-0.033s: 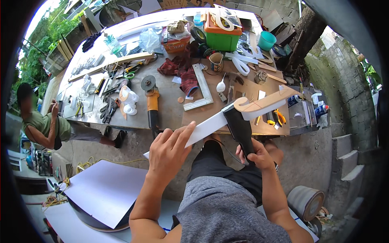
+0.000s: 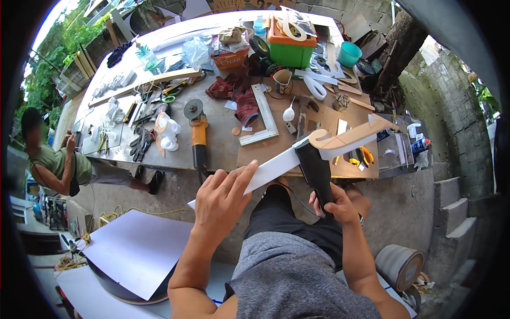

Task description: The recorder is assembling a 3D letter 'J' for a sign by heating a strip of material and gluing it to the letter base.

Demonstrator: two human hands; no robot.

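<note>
My left hand has its fingers closed over the near end of a long white strip, its thumb hidden. The strip slants up to the right, toward a hook-shaped letter piece with a tan face and white side wall. My right hand grips the handle of a black handheld tool, its exact kind unclear. The tool's wide head lies against the strip beside the piece's curled end. All of this is held above the table's near edge.
On the table are an angle grinder, a metal square, yellow-handled pliers and a green box. A person stands at the left. White sheet lies low left; steps rise at right.
The view has shifted very slightly. Both hands, the strip and the black tool keep practically the same places.
</note>
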